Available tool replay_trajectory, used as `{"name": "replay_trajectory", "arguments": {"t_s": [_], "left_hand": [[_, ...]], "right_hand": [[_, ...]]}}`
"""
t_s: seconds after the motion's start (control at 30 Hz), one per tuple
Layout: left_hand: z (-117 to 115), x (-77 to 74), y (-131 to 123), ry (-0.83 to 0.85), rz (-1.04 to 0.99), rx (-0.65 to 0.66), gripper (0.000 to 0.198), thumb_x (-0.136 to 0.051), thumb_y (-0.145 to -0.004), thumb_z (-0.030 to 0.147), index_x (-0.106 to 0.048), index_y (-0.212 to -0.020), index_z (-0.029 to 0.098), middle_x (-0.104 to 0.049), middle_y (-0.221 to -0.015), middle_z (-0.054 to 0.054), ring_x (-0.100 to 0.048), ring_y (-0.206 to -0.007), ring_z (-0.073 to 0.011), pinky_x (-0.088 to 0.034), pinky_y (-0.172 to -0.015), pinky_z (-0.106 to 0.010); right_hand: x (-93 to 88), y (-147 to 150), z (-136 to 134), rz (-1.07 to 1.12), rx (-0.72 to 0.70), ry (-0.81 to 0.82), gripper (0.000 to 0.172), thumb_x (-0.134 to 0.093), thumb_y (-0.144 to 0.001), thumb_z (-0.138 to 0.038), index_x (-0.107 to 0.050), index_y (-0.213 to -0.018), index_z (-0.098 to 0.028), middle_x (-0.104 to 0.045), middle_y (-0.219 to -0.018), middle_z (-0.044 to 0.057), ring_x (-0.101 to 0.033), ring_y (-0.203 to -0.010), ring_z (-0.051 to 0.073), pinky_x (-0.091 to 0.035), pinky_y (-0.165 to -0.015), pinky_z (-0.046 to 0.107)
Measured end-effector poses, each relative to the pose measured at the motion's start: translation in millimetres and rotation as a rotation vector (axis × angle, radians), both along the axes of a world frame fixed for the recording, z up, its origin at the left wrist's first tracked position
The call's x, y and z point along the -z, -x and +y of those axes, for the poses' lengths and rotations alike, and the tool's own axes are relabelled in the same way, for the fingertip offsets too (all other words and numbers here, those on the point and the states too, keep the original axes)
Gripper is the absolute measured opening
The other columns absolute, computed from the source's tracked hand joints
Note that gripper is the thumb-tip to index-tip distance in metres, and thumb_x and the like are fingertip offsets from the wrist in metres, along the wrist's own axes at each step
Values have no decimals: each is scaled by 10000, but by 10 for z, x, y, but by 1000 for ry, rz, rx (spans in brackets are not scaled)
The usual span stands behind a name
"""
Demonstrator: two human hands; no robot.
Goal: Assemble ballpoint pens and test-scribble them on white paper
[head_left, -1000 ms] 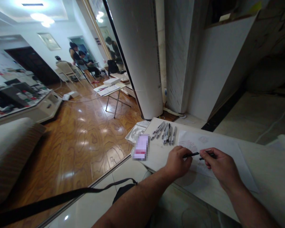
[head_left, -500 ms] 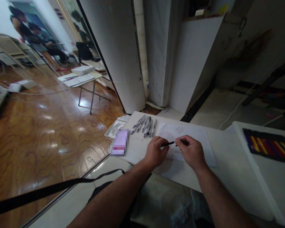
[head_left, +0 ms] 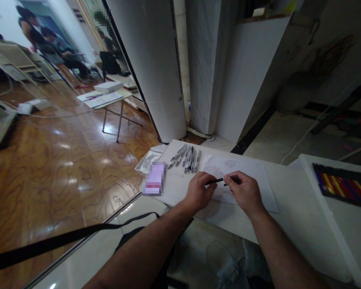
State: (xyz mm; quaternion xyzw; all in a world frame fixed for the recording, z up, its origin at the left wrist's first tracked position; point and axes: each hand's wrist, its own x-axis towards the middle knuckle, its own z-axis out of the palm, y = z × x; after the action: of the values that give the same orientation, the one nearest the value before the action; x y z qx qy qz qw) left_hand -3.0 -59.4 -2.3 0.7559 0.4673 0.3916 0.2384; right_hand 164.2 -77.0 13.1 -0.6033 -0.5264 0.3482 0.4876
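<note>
A slim black pen part (head_left: 217, 180) lies above the white table, gripped between the closed thumb and fingers of the left hand (head_left: 201, 190), its end pointing at the right hand (head_left: 243, 190). The right hand's fingertips are pinched together on a small dark pen piece (head_left: 235, 179); whether the two parts touch cannot be told. Below both hands is a large white paper sheet (head_left: 255, 172) with reddish and dark scribbles. Just beyond the left hand, a loose cluster of clear-barrelled pens with dark tips (head_left: 186, 157) lies on the white tabletop (head_left: 291, 192). At the table's left corner is a pixelated lilac rectangle with a red band (head_left: 155, 178). Well to the right lies a black-edged row of red, yellow and blue sticks (head_left: 345, 185). Farther off, a small folding table (head_left: 124, 94) stands on the glossy brown wooden floor (head_left: 78, 168).
</note>
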Motion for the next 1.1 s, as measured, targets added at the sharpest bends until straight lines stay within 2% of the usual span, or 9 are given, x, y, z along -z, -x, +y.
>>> {"name": "replay_trajectory", "arguments": {"t_s": [0.17,0.43,0.63,0.93,1.1], "left_hand": [[-1,4,-7,29,-12,-24,94,-694,-721,115,-643,-772,174,-621,-789,-28,-573,-767,-156,-450,-684,-267],[-2,15,-19,14,-19,-7,38,-675,-754,159,-646,-775,173,-615,-778,-30,-565,-741,-146,-446,-666,-258],[-2,11,-16,11,-16,27,97,-618,-810,169,-690,-874,181,-644,-803,-40,-586,-751,-144,-467,-679,-257],[-9,13,-26,-11,-32,77,292,-574,-822,110,-689,-1076,196,-670,-892,-46,-611,-801,-139,-496,-733,-255],[0,35,-7,-8,-19,109,395,-560,-835,101,-643,-1203,220,-657,-913,-41,-605,-824,-139,-488,-763,-261]], "right_hand": [[2,4,0,-32,3,-9,299,-680,-772,-473,-695,-752,-174,-637,-590,9,-497,-464,116,-398,-485,239],[41,6,13,49,22,18,340,-695,-753,-501,-691,-749,-161,-630,-570,13,-488,-454,111,-396,-476,238],[28,15,15,82,19,39,364,-699,-745,-516,-696,-778,-154,-636,-592,22,-487,-456,112,-398,-457,236],[15,37,23,134,24,54,367,-734,-710,-496,-715,-826,-148,-662,-647,35,-487,-463,105,-389,-433,228],[-15,23,33,209,94,53,391,-753,-683,-508,-696,-828,-149,-583,-538,-11,-461,-441,101,-373,-404,216]]}}
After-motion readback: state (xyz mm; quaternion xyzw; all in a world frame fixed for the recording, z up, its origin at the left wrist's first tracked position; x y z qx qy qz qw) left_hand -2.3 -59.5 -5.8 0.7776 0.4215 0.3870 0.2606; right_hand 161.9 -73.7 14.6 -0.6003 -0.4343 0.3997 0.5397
